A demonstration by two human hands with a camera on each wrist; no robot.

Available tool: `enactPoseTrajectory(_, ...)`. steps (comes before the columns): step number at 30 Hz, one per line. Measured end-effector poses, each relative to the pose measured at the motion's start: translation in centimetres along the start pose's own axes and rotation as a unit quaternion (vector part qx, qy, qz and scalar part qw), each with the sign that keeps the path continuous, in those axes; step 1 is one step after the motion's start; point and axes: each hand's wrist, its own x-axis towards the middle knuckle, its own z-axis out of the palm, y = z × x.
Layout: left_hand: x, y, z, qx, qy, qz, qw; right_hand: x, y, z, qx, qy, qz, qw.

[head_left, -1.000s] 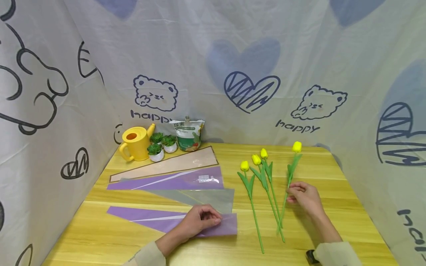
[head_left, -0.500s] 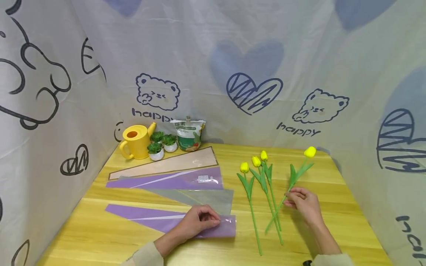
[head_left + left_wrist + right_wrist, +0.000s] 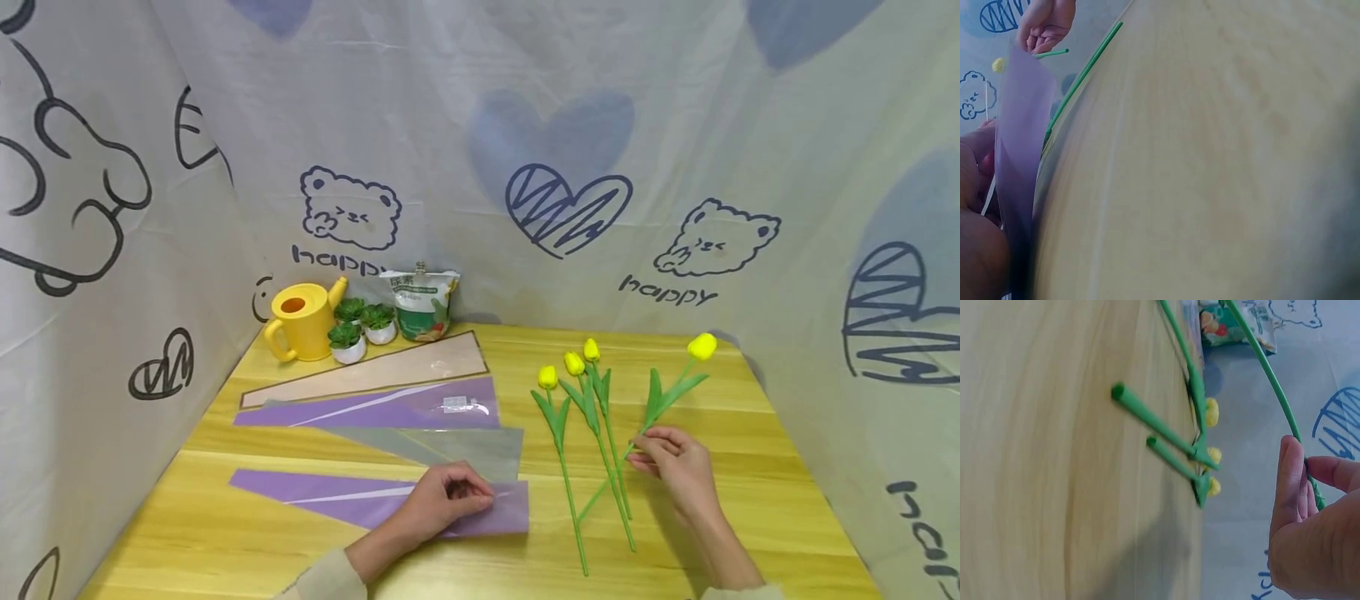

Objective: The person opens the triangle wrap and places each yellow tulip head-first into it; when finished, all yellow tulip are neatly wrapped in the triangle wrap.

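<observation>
My right hand [image 3: 678,471] pinches the green stem of a yellow tulip [image 3: 702,347] between thumb and fingers. The flower leans up to the right, and its stem end crosses above the other stems towards the lower left. Three more yellow tulips [image 3: 573,363] lie on the table to the left of that hand. With thumb and fingers my left hand [image 3: 450,500] pinches the film of the nearest purple flower sleeve [image 3: 322,489], near its wide right end. In the left wrist view the purple sleeve [image 3: 1022,144] stands beside the hand. The right wrist view shows the held stem [image 3: 1266,365].
Behind lie a grey sleeve [image 3: 480,450], another purple sleeve [image 3: 390,402] and a beige, dark-edged sleeve [image 3: 375,371]. A yellow watering can [image 3: 303,321], small potted succulents [image 3: 347,342] and a clipped green-white bag [image 3: 423,308] stand at the back left. Printed cloth walls enclose the table.
The tulip in my right hand has tilted, its flower moving right and its stem end swinging left. That hand has shifted slightly left. My left hand stays at the purple sleeve.
</observation>
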Motion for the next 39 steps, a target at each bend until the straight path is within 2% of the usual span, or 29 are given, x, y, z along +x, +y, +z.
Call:
enactPoseTrajectory(9, 0.0, 0.0, 0.2, -0.005, -0.003, -0.002, 1.0, -1.5, -0.7, 1.7, 0.045, 0.011, -0.01, 0.9989)
enactPoseTrajectory(13, 0.1, 0.0, 0.2, -0.005, -0.001, 0.0, 1.0, -1.9, -0.7, 2.2, 0.057, 0.013, -0.029, 0.9979)
enactPoseTrajectory(20, -0.1, -0.2, 0.4, 0.004, 0.001, -0.005, 1.0, -2.7, -0.2, 3.2, 0.082, 0.02, -0.043, 0.9956)
enactPoseTrajectory(26, -0.1, -0.3, 0.5, 0.002, 0.002, -0.007, 1.0, -3.0, 0.3, 4.3, 0.082, 0.024, -0.06, 0.9945)
enactPoseTrajectory(32, -0.2, -0.2, 0.4, -0.006, 0.011, -0.017, 0.9998, -3.4, 0.9, 5.9, 0.079, 0.019, -0.035, 0.9961)
enactPoseTrajectory(39, 0.2, -0.3, 0.5, 0.006, 0.012, -0.019, 0.9997, -3.8, 1.3, 7.2, 0.067, 0.004, -0.006, 0.9977)
